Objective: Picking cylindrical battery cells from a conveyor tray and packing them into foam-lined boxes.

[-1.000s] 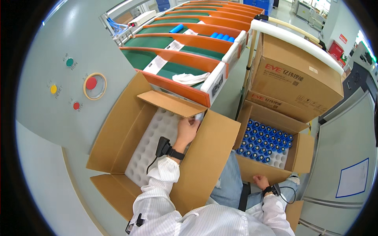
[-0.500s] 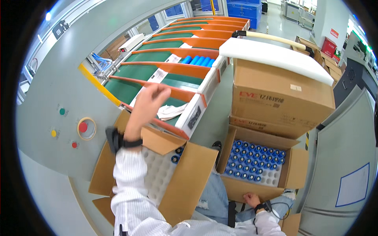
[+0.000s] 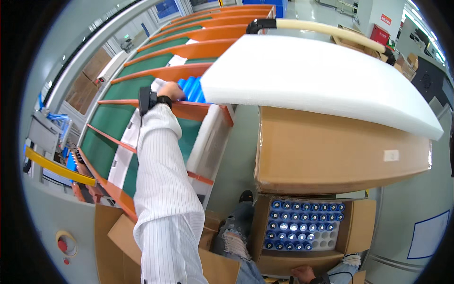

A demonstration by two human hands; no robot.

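Note:
Stretched far forward over the sorting lanes, my left hand [image 3: 171,90] reaches into one lane beside several blue cylindrical battery cells [image 3: 193,90]. Its fingers are blurred and partly hidden at the nearest cell, so I cannot tell if they grip it. Low in the picture, my right hand [image 3: 302,273] is curled against the near side of an open carton [image 3: 293,262]; what its fingers hold, if anything, is hidden. Upright blue cells [image 3: 293,227] stand in rows in that carton's white tray, with several bare holes [image 3: 326,240] at its near right.
Orange dividers [image 3: 189,111] separate the green lanes. A white foam slab [image 3: 312,80] lies on a tall closed carton [image 3: 331,151] at the right. Another carton's flaps [image 3: 118,236] are at the lower left, near a control panel with a red button [image 3: 63,245].
My left hand has moved forward from above the nearest lane to the blue cells farther back. My view has shifted forward. My right hand stays by the carton of cells.

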